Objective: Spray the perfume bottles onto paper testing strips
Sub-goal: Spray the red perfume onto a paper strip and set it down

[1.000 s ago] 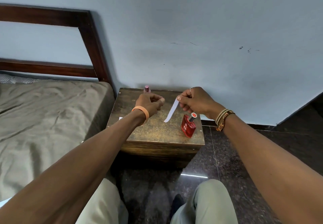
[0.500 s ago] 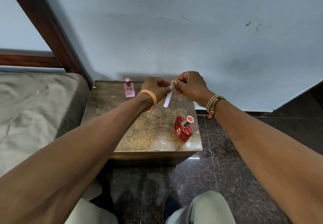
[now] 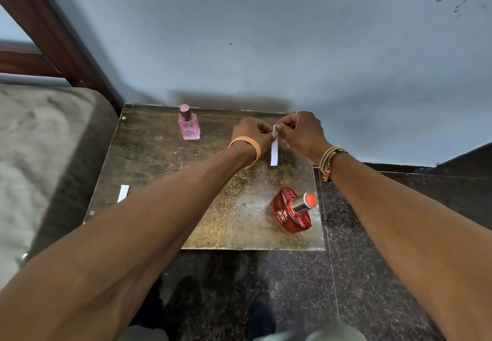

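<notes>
Above the far side of the worn brown wooden counter (image 3: 159, 159), the left hand (image 3: 250, 130) and right hand (image 3: 303, 130) meet. The fingers (image 3: 287, 125) of both pinch the upper end of a narrow white paper testing strip (image 3: 274, 151), which hangs down between the wrists. A square pink glass perfume bottle (image 3: 189, 125) stands at the far left. A rounded red perfume bottle (image 3: 291, 211) with a silver neck sits near the front right corner. A second white strip (image 3: 123, 193) lies at the left edge, beside the bed (image 3: 40, 141).

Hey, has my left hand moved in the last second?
Yes. The left hand has moved right, away from the pink bottle it hid before, and now pinches the paper strip with the right hand.
</notes>
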`<state>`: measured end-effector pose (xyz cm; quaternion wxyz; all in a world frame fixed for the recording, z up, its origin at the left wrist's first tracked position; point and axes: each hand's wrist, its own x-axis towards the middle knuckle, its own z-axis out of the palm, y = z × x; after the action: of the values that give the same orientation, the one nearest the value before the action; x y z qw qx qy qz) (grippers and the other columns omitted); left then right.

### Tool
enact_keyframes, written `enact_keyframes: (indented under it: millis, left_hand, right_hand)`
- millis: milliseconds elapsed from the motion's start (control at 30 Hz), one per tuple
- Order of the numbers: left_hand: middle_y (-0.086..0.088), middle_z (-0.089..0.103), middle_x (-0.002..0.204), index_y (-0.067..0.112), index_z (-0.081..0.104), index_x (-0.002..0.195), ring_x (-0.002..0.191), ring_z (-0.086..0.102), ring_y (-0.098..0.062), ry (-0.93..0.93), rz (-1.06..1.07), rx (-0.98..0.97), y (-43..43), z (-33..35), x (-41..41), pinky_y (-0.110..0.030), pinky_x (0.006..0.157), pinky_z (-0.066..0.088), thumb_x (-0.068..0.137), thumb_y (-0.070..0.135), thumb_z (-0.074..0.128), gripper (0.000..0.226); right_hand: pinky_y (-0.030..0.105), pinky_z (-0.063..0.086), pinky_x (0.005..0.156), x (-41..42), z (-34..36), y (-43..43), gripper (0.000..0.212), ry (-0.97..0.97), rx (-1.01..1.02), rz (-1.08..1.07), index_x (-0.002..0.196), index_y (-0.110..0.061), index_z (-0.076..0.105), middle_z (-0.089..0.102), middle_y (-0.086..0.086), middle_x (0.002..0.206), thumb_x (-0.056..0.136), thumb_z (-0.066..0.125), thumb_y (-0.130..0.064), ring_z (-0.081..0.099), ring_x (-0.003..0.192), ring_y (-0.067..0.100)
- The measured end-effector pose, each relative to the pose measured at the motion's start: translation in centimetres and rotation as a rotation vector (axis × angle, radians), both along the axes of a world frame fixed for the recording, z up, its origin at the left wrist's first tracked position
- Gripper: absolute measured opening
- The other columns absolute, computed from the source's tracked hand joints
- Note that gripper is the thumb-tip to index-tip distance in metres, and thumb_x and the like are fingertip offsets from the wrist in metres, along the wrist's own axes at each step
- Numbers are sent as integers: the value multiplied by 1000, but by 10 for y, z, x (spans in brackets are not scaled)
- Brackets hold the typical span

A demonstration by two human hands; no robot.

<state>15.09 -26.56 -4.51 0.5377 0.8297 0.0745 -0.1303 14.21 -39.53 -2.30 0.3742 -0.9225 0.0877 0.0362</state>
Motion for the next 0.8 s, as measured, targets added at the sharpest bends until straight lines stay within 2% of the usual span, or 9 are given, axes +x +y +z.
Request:
enact_keyframes:
  millis: [300,533,800]
  left_hand:
    - [-4,74,92,18,76,92,84,69,-20,-65,-71,237,-6,-20,12,-34,79,58,85,31,70,16]
    - [-5,75,92,17,77,90,86,69,-20,-65,-26,256,-8,-25,16,-36,82,58,84,26,71,12]
    - [-7,75,93,16,77,90,84,69,-21,-51,-6,265,-10,-27,18,-35,81,59,83,27,72,14]
  right_hand:
    - [28,47,78,13,-30,-2,12,36,-97,-9,97,-15,75,73,4,99,94,66,-24,63,91,17]
    - [27,46,80,15,-39,0,17,25,-122,-10,104,-13,75,74,6,106,95,66,-25,61,92,14]
    - [25,45,82,14,-41,0,24,14,-132,-13,113,-11,73,73,7,114,94,67,-24,66,103,19]
